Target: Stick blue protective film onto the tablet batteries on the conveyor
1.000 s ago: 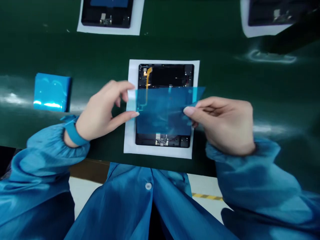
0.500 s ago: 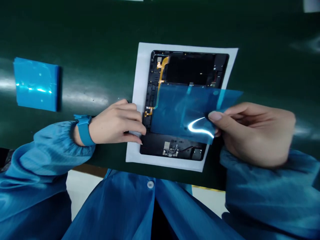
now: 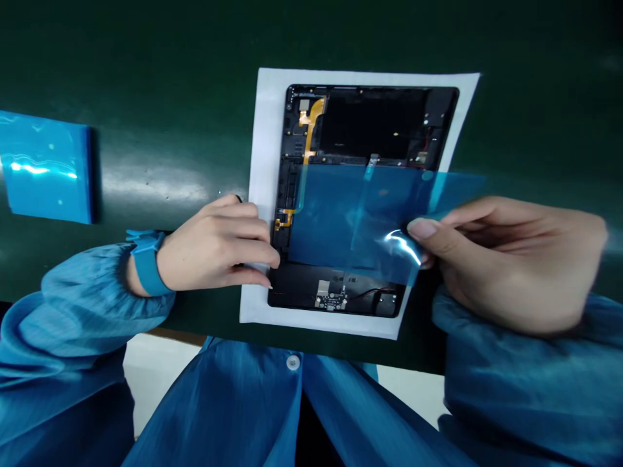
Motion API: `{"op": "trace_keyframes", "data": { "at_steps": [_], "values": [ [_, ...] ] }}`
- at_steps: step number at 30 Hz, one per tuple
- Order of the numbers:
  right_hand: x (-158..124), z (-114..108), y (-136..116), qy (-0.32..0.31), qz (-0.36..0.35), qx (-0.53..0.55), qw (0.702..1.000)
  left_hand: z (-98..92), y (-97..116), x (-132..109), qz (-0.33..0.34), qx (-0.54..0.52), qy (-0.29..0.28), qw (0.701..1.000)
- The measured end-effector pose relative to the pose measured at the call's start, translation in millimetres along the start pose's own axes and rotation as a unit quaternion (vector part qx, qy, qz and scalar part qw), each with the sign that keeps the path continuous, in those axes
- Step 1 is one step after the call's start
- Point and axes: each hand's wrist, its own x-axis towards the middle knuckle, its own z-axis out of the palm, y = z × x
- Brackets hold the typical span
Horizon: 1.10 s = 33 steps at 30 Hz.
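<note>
A tablet [image 3: 370,123] without its cover lies on a white sheet, its inner parts, orange ribbon cable [image 3: 309,144] and small circuit board [image 3: 333,299] exposed. Between thumb and fingers my right hand [image 3: 516,259] pinches the right side of a see-through blue film [image 3: 341,214]. That film spans the tablet's middle, its right part reaching past the tablet's edge; whether it touches the parts beneath I cannot tell. With fingers curled, my left hand [image 3: 219,246] grips the tablet's lower left edge.
The white sheet [image 3: 265,117] lies under the tablet on a dark green table [image 3: 170,78]. To the left is a stack of blue films [image 3: 46,165] with shiny reflections. A blue wrist strap [image 3: 148,263] circles my left wrist. The table's front edge runs close to my body.
The view has come slightly closer and shifted, so the film stack sits farther left. Both hands keep their holds, and the film stays over nearly the same part of the tablet.
</note>
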Motion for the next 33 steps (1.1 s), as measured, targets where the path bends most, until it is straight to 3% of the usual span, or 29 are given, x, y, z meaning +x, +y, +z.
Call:
{"op": "trace_keyframes", "data": {
  "at_steps": [33],
  "values": [
    [1.2, -0.6, 1.1, -0.005, 0.008, 0.000, 1.000, 0.2, 0.4, 0.0, -0.014, 0.002, -0.013, 1.000]
  ]
}}
